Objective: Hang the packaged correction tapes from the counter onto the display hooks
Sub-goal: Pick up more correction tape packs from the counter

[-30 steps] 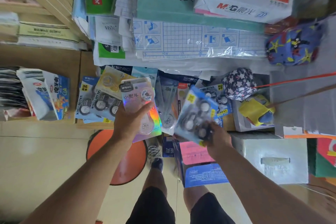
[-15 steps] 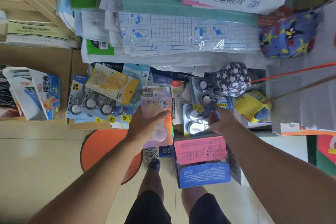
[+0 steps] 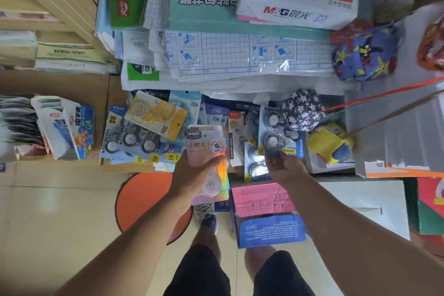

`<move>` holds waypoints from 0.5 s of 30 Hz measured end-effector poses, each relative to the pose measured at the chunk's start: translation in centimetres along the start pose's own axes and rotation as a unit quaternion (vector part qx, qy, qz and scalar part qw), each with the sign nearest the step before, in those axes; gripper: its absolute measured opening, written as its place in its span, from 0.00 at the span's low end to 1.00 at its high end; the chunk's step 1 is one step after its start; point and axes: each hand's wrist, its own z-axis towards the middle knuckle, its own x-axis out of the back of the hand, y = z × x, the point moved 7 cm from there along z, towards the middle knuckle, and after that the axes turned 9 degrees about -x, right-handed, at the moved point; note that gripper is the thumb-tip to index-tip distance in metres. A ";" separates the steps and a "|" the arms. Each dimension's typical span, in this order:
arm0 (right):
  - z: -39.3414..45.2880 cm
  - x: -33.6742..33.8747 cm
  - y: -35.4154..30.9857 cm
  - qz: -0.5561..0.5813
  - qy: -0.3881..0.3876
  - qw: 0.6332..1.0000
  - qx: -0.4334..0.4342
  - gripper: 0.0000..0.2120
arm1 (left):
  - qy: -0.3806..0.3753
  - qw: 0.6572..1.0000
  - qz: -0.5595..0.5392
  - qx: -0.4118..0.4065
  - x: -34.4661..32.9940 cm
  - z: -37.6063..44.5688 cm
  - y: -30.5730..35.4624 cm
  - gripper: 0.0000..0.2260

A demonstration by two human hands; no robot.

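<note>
Left hand [image 3: 192, 175] grips a pink pack [image 3: 206, 163] at centre frame, long axis pointing up-frame. Right hand [image 3: 283, 168] pinches the blue pack [image 3: 274, 132] lying on the tabletop [image 3: 108, 103], just right.

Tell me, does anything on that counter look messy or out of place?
Yes. The tape packs lie heaped across each other at angles instead of hanging, a yellow pack sits crooked on top, and a patterned cap rests among them. The left hand holds a shiny pack.
</note>
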 end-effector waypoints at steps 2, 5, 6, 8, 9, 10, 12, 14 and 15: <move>-0.7 0.5 1.0 -0.037 0.004 0.999 -0.007 0.15 | 0.011 1.000 0.006 0.003 0.6 -0.6 -0.1 0.22; -2.2 1.6 2.7 -0.089 0.004 0.996 -0.022 0.15 | 0.037 0.999 0.014 0.010 2.0 -1.2 -0.2 0.27; -2.8 2.1 3.4 -0.102 0.004 0.994 -0.031 0.14 | 0.051 0.999 0.019 0.006 2.7 -1.4 -0.2 0.29; -4.3 3.3 4.6 -0.142 0.004 0.989 -0.043 0.13 | 0.089 0.996 0.023 0.002 4.3 -2.2 0.2 0.29; -5.2 4.0 5.2 -0.175 0.006 0.984 -0.046 0.12 | 0.108 0.994 0.023 -0.001 5.1 -2.8 0.7 0.29; -6.1 4.6 5.8 -0.213 0.007 0.976 -0.044 0.11 | 0.123 0.992 0.027 -0.001 6.0 -3.3 0.9 0.28; -8.2 5.4 6.8 -0.296 -0.010 0.954 -0.038 0.10 | 0.148 0.989 0.029 0.002 7.7 -4.6 1.5 0.25; -11.2 4.9 7.8 -0.361 -0.053 0.930 -0.034 0.10 | 0.146 0.989 0.025 0.011 8.9 -6.1 2.6 0.25; -12.9 4.3 8.0 -0.399 -0.076 0.914 -0.022 0.09 | 0.133 0.990 0.030 0.020 9.1 -7.1 3.4 0.23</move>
